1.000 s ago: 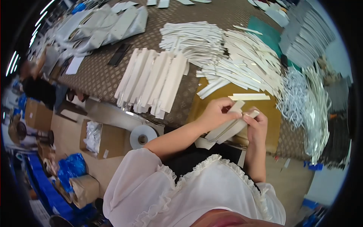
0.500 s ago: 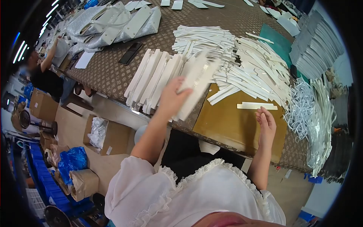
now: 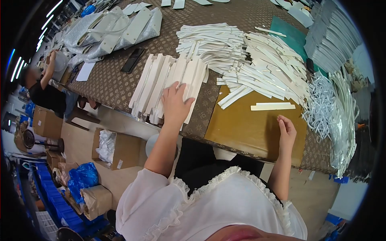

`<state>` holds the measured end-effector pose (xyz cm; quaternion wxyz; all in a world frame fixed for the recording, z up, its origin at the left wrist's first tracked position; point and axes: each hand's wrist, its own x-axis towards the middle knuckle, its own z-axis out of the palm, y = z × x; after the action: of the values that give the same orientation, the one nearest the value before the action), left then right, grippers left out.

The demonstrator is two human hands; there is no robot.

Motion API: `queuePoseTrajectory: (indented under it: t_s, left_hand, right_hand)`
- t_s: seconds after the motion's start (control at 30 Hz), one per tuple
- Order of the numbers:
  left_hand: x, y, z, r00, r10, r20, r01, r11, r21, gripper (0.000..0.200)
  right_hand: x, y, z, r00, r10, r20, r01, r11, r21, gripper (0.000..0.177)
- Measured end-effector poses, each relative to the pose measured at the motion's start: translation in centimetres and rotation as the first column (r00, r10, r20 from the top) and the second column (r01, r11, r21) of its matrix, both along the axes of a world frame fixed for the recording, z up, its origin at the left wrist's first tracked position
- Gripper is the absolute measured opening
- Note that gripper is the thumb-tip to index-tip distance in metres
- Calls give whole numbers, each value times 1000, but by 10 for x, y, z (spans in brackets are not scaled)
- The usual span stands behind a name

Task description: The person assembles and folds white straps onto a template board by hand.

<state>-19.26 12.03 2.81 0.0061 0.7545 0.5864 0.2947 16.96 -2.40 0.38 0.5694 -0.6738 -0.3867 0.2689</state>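
Observation:
My left hand (image 3: 175,102) lies with spread fingers on the rightmost of several neat stacks of cream strips (image 3: 192,76), near the table's front edge. Pressed under the fingers is the top of that stack. My right hand (image 3: 286,132) hovers over the tan mat (image 3: 241,124), its fingers loosely curled together with nothing visible in them. Just beyond its fingertips, a single cream strip (image 3: 273,106) with a stepped edge rests flat on the mat. A loose heap of white and cream strips (image 3: 261,72) spreads behind the mat.
A dark phone (image 3: 132,60) and silvery bags (image 3: 116,30) are on the patterned table at left. Thin white cords (image 3: 319,108) hang at the right edge, below stacked grey sheets (image 3: 331,34). A cardboard box (image 3: 128,148) stands on the floor; another person (image 3: 48,92) sits at far left.
My left hand has set a blurred bundle of cream strips down onto the right side of the stacks and now rests flat. My right hand has drawn slightly away from the single strip.

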Motion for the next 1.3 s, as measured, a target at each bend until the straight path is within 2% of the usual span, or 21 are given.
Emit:
queuePoseTrajectory:
  t_s: [0.17, 0.27, 0.37, 0.53, 0.57, 0.6, 0.63, 0.7, 0.77, 0.8, 0.87, 0.9, 1.0, 1.03, 1.13, 1.17, 1.27, 1.3]
  left_hand:
    - [2, -3, -8, 992, -102, 72, 104, 994, -25, 55]
    - [2, -1, -7, 985, -68, 160, 72, 997, -15, 49]
    - [8, -2, -4, 985, -43, 166, 48, 998, -26, 48]
    - [10, 1, -6, 976, 9, 218, 7, 997, -75, 44]
    - [10, 2, -7, 975, -25, 220, 45, 995, -88, 44]
    - [7, 2, -8, 987, -5, 160, 15, 998, -65, 44]
    - [12, 2, -9, 995, 19, 101, -16, 999, -36, 43]
    - [31, -1, -1, 992, -68, 103, 69, 998, -4, 42]
    - [45, -7, 7, 983, -157, 91, 152, 986, 66, 41]
    - [55, -10, 7, 982, -168, 92, 162, 985, 64, 41]
    - [82, -13, 7, 917, -389, 93, 390, 921, 6, 42]
    - [92, -12, 6, 914, -393, 96, 394, 919, 10, 42]
    - [115, -3, -4, 915, -395, 85, 404, 904, -138, 40]
    - [119, -1, -6, 914, -398, 86, 406, 904, -134, 40]
    - [130, 6, -9, 963, -268, -12, 260, 944, -201, 31]
    - [131, 8, -10, 963, -271, -9, 264, 945, -194, 31]
    - [128, 11, -10, 984, -169, -47, 141, 920, -366, 25]
    - [124, 13, -13, 984, -170, -44, 144, 924, -355, 25]
  right_hand:
    - [2, 2, -13, 994, 4, 108, -8, 999, 32, 17]
    - [-3, 0, -15, 983, -17, 184, 7, 999, 54, 13]
    - [-9, -1, -12, 966, -21, 259, 0, 997, 82, 12]
    - [-3, -1, -14, 960, -26, 278, 9, 998, 60, 14]
    - [-5, 1, -8, 953, -3, 304, -16, 998, 60, 14]
    - [-6, 3, -1, 943, 18, 331, -40, 998, 57, 15]
    - [-7, 5, 5, 913, 25, 406, -46, 998, 43, 18]
    - [-5, 17, 13, 877, 12, 481, -30, 999, 29, 22]
    - [-4, 29, 16, 648, 43, 761, -199, 973, 115, 30]
    - [-6, 29, 12, 648, 37, 761, -189, 976, 113, 30]
    - [-9, 32, 0, 521, 99, 848, -164, 986, -14, 32]
    - [-9, 34, -3, 452, 134, 882, -146, 986, -75, 33]
    - [-21, 26, 1, 483, 161, 861, -155, 983, -96, 30]
    - [-24, 22, 1, 501, 175, 848, -160, 981, -108, 29]
    - [-25, 17, -1, 534, 157, 831, -161, 983, -83, 27]
    - [-24, 17, -2, 550, 150, 822, -163, 984, -70, 27]
    - [-22, 22, -7, 560, 99, 823, -145, 989, -20, 25]
    - [-22, 24, -8, 566, 75, 821, -138, 990, 4, 25]
